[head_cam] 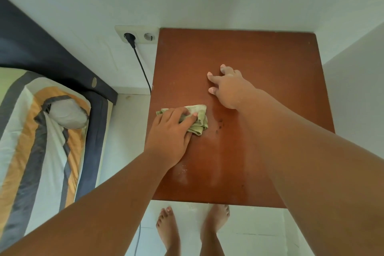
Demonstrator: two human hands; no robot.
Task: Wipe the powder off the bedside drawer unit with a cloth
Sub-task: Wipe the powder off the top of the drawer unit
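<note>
The bedside drawer unit (270, 58) shows its reddish-brown top from above, set against the white wall. My left hand (169, 135) presses a crumpled pale green cloth (200, 119) onto the top near its left edge. My right hand (228, 87) rests further back on the middle of the top, fingers spread, holding nothing. Faint white powder smears (184, 172) lie on the near part of the top, below my left hand. A few small dark specks (220, 123) sit just right of the cloth.
A bed with a striped cover (41, 141) and dark headboard (41, 48) stands at the left. A double wall socket (137, 34) holds a black plug, its cable (143, 68) dropping beside the unit. My bare feet (193, 228) stand on the white floor in front. A white wall bounds the right side.
</note>
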